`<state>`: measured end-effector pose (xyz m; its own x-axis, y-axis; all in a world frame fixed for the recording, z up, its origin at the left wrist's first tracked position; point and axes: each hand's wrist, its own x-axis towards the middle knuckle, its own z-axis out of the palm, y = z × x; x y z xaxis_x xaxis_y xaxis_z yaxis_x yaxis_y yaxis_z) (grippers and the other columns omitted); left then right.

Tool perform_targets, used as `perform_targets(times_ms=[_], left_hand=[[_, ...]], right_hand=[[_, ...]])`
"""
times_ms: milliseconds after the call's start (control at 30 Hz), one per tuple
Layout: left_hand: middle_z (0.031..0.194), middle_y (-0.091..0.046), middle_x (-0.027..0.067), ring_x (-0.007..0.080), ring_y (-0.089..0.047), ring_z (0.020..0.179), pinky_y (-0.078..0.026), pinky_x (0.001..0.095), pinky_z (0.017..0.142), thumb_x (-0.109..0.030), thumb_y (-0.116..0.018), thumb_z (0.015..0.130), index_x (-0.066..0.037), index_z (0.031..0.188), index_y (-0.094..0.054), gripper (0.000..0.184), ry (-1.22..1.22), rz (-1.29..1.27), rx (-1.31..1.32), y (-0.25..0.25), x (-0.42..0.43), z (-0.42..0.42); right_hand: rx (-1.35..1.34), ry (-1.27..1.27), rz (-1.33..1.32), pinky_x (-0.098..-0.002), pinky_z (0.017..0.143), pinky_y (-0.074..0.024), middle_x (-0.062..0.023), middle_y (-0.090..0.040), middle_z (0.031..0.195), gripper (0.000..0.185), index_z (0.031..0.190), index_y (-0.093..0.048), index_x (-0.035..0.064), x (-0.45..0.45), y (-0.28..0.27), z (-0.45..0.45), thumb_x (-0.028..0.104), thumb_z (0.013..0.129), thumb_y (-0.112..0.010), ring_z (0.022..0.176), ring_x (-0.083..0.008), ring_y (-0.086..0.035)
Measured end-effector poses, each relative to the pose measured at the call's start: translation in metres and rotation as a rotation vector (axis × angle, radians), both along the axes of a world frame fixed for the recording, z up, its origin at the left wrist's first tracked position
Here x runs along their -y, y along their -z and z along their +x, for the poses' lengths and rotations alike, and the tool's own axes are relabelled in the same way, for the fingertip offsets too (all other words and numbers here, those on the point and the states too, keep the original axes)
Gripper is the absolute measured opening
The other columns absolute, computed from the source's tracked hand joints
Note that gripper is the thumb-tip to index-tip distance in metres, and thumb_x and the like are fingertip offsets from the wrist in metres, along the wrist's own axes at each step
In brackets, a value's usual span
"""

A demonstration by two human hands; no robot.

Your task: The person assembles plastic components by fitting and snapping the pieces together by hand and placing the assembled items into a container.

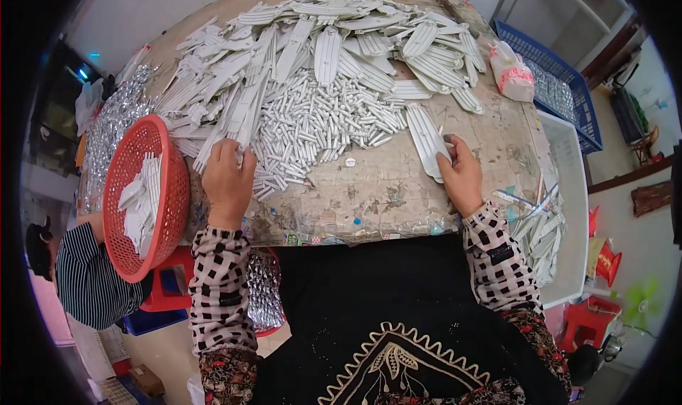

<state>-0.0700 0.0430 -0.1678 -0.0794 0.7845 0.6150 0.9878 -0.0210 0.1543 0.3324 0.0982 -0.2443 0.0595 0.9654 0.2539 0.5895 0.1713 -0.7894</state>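
Observation:
My right hand (462,176) is closed, with thumb and fingers at the edge of a long white ribbed plastic panel (425,137) that lies slanted on the table. A small white bit shows by its fingertips. At the near edge of the heap, my left hand (229,181) has its fingers bent together against the white panels (245,110); what they hold, if anything, is hidden. Between the hands spreads a pile of short white cylinders (327,117). Behind it rises a large heap of similar ribbed panels (327,53).
A red basket (181,192) with white pieces stands at the left, beside shiny silver parts (117,135). At the right are a white bin (572,213), a blue crate (586,114) and a plastic-wrapped packet (511,75). Another person's striped shirt (92,277) is at lower left.

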Motion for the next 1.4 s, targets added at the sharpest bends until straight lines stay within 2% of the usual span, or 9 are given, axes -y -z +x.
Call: perform_targets(times_ms=[200, 367, 467, 900, 1067, 1100, 1133, 1200, 1400], left_hand=[[0.098, -0.063, 0.0166, 0.033, -0.062, 0.084, -0.05, 0.0393, 0.072, -0.009, -0.067, 0.084, -0.001, 0.104, -0.06, 0.023, 0.109, 0.126, -0.018, 0.005, 0.032, 0.003], [0.103, -0.064, 0.0139, 0.0168, -0.065, 0.085, -0.051, 0.027, 0.072, -0.007, -0.057, 0.095, 0.002, 0.109, -0.057, 0.017, 0.123, 0.038, 0.854, 0.011, 0.053, 0.007], [0.113, -0.062, 0.015, 0.0136, -0.063, 0.09, -0.05, 0.0247, 0.077, -0.005, -0.053, 0.097, 0.004, 0.11, -0.055, 0.016, 0.269, 0.182, 1.013, 0.008, 0.058, 0.01], [0.119, -0.059, 0.0257, 0.0379, -0.062, 0.106, -0.051, 0.0387, 0.09, 0.003, -0.067, 0.079, 0.001, 0.108, -0.053, 0.033, 0.446, 0.157, 0.317, -0.002, 0.091, 0.041], [0.121, -0.058, 0.025, 0.037, -0.06, 0.11, -0.048, 0.0406, 0.094, 0.004, -0.065, 0.08, 0.001, 0.108, -0.053, 0.031, 0.482, 0.122, 0.287, 0.003, 0.097, 0.054], [0.118, -0.06, 0.0243, 0.0372, -0.063, 0.105, -0.051, 0.0397, 0.091, 0.002, -0.068, 0.078, 0.0, 0.108, -0.053, 0.034, 0.489, 0.135, 0.251, 0.002, 0.097, 0.058], [0.118, -0.06, 0.0243, 0.0372, -0.063, 0.105, -0.051, 0.0397, 0.091, 0.002, -0.068, 0.078, 0.0, 0.108, -0.053, 0.034, 0.491, 0.134, 0.25, 0.002, 0.098, 0.061], [0.117, -0.06, 0.0228, 0.0358, -0.063, 0.104, -0.051, 0.0382, 0.09, 0.002, -0.068, 0.078, 0.0, 0.106, -0.055, 0.031, 0.513, 0.104, 0.362, 0.001, 0.098, 0.067], [0.113, -0.062, 0.0198, 0.0264, -0.064, 0.097, -0.05, 0.0311, 0.085, 0.002, -0.066, 0.081, 0.001, 0.105, -0.057, 0.025, 0.579, -0.044, 0.773, 0.006, 0.101, 0.09]], right_hand=[[0.002, 0.006, 0.019, -0.0233, 0.061, -0.0441, -0.0029, -0.059, 0.081, 0.039, 0.121, -0.057, -0.0007, 0.001, 0.002, 0.001, 0.011, 0.085, -0.066, 0.068, -0.0088, -0.053], [0.031, -0.019, 0.01, -0.0233, 0.063, -0.0449, -0.0032, -0.06, 0.081, 0.039, 0.121, -0.057, -0.0008, 0.001, 0.0, -0.001, 0.012, 0.085, -0.066, 0.069, -0.009, -0.054], [0.044, -0.013, 0.015, -0.0235, 0.063, -0.0452, -0.0036, -0.06, 0.081, 0.04, 0.121, -0.057, -0.0008, 0.001, 0.0, -0.001, 0.012, 0.085, -0.066, 0.069, -0.0091, -0.054], [-0.179, -0.262, -0.252, -0.0193, 0.067, -0.0427, -0.0005, -0.057, 0.086, 0.036, 0.121, -0.056, -0.0045, 0.008, -0.012, 0.012, 0.004, 0.087, -0.064, 0.076, -0.0058, -0.051], [-0.211, -0.343, -0.158, -0.023, 0.068, -0.0446, -0.0013, -0.059, 0.084, 0.034, 0.117, -0.059, -0.003, 0.034, -0.011, -0.01, 0.006, 0.086, -0.067, 0.076, -0.0078, -0.052], [-0.122, -0.347, -0.186, -0.0274, 0.076, -0.0467, -0.0089, -0.061, 0.099, 0.038, 0.12, -0.057, -0.0017, 0.034, -0.012, -0.009, 0.008, 0.085, -0.068, 0.086, -0.0153, -0.057], [-0.124, -0.346, -0.187, -0.0274, 0.076, -0.0467, -0.0089, -0.061, 0.099, 0.038, 0.12, -0.057, -0.0017, 0.035, -0.018, -0.01, 0.008, 0.085, -0.068, 0.086, -0.0153, -0.057], [0.424, -0.211, 0.044, -0.0348, 0.088, -0.0453, -0.0178, -0.055, 0.119, 0.045, 0.124, -0.054, 0.0005, 0.041, -0.042, -0.016, 0.01, 0.083, -0.069, 0.103, -0.0281, -0.056], [0.386, -0.41, 0.437, -0.0465, 0.101, -0.0373, -0.0192, -0.047, 0.13, 0.055, 0.127, -0.053, 0.0054, 0.07, -0.099, -0.038, 0.019, 0.078, -0.074, 0.114, -0.0363, -0.05]])
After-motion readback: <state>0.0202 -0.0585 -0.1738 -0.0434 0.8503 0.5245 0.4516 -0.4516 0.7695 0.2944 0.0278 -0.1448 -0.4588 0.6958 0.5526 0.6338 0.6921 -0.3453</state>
